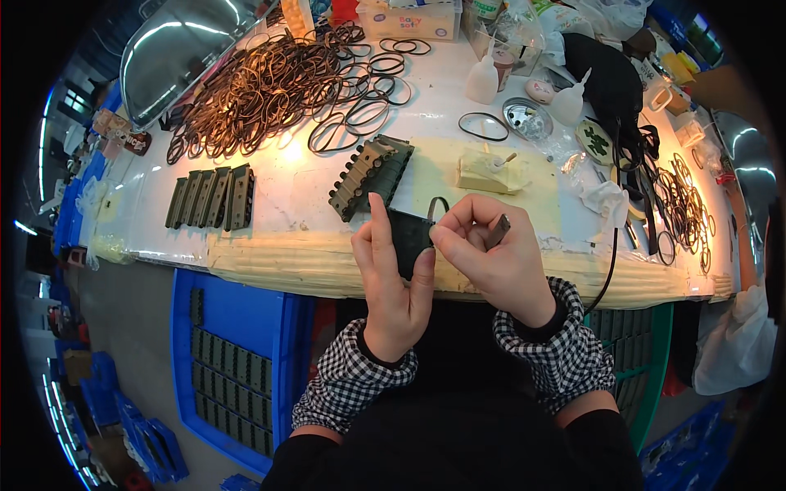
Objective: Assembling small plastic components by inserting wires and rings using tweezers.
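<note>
A dark green block-like plastic part [407,237] rests in my left hand [391,282], gripped between its thumb and fingers; one finger points up. At the part's right edge my right hand [495,254] is closed in a pinch on a thin dark band [440,206], which loops up above the fingertips. A flat brownish-grey piece [497,231] sticks out from the right hand's curled fingers; its other end is hidden. Just beyond my left hand stand green toy tank hulls [368,176] with rows of wheels along their sides.
Several similar green hulls [210,199] stand in a row at left. Behind lies a big heap of dark rubber bands [270,98]. A yellowish block [490,172], a metal dish [528,119] and white squeeze bottles [483,80] sit farther right. Below the table, a blue crate [182,360] holds green parts.
</note>
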The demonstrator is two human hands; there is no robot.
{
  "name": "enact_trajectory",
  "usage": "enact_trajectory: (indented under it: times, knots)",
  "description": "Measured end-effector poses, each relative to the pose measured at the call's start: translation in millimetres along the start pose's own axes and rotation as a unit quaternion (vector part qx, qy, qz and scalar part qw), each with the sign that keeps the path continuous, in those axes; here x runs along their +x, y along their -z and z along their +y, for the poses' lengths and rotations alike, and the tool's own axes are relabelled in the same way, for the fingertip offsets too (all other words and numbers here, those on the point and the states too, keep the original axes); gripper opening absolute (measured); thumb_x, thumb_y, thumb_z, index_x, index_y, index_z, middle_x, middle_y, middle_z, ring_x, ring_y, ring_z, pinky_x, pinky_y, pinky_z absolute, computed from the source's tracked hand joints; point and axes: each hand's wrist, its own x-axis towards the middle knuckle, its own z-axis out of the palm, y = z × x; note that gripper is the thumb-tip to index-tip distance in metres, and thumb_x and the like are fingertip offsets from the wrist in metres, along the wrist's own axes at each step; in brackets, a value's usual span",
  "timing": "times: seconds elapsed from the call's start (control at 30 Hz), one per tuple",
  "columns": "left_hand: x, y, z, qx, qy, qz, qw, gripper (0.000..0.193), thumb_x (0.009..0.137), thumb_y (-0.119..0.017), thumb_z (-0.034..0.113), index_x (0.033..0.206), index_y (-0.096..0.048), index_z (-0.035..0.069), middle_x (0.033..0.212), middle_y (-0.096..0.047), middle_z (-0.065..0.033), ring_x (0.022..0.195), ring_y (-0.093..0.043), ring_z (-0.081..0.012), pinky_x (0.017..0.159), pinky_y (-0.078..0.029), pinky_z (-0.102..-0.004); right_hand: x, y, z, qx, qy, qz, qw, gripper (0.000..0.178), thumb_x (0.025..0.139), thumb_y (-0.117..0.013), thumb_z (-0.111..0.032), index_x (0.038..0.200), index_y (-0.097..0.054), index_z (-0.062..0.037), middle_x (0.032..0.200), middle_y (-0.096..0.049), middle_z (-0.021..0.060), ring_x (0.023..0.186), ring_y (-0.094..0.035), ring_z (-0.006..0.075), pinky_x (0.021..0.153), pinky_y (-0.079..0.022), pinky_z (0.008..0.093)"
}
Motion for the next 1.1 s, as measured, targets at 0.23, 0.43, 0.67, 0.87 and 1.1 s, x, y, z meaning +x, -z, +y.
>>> enact_trajectory:
  times: [0.23,0.43,0.67,0.87,1.1]
  knots:
    - [0,1,-1,0.012,0.0,-0.004,1.0,0.07,0.092,-0.055,0.008,0.146,-0.015,-0.01,0.114,-0.041,-0.0205,0.102,-0.041,-0.0285,0.094,-0.036,-0.0349,0,1,-5,-0.006,-0.004,-0.036,0.999,0.013,0.085,-0.065,-0.01,0.081,-0.06,0.0016,0.066,-0.059,-0.0013,0.056,-0.047,-0.0006,0.048,-0.036,0.0159]
    - [1,4,0,0.032,-0.015,-0.013,0.999,0.06,0.096,-0.045,0.008,0.147,-0.017,-0.008,0.131,-0.042,-0.0215,0.108,-0.044,-0.0277,0.098,-0.034,-0.0364,2,2,-3,-0.049,0.009,-0.049,0.998,0.013,0.084,-0.066,-0.01,0.08,-0.06,0.0022,0.066,-0.06,0.0009,0.058,-0.05,0.0022,0.05,-0.04,0.0197]
    - [1,4,-11,-0.09,0.049,0.001,0.995,0.064,0.093,-0.045,0.012,0.147,-0.016,-0.009,0.116,-0.042,-0.02,0.106,-0.042,-0.028,0.098,-0.032,-0.0372,1,-9,1,-0.149,0.129,0.021,0.98,0.011,0.081,-0.067,-0.008,0.081,-0.06,0.0011,0.069,-0.062,0.0069,0.056,-0.057,0.0121,0.051,-0.044,0.0248]
    - [8,11,1,-0.272,0.153,-0.021,0.95,0.06,0.097,-0.041,0.018,0.148,-0.018,-0.004,0.119,-0.046,-0.0134,0.108,-0.046,-0.0191,0.096,-0.037,-0.0319,-2,-24,14,-0.206,0.246,0.072,0.944,0.012,0.079,-0.068,-0.008,0.088,-0.062,-0.0036,0.077,-0.062,0.0065,0.059,-0.061,0.0211,0.053,-0.048,0.0303]
    - [18,20,6,-0.517,0.298,-0.022,0.803,0.056,0.1,-0.041,0.027,0.147,-0.025,0.002,0.119,-0.049,-0.0114,0.108,-0.048,-0.0154,0.095,-0.039,-0.0291,-10,-26,8,-0.358,0.362,0.08,0.857,0.015,0.077,-0.069,-0.011,0.09,-0.061,-0.0088,0.077,-0.057,0.0038,0.059,-0.059,0.0199,0.052,-0.045,0.0292]
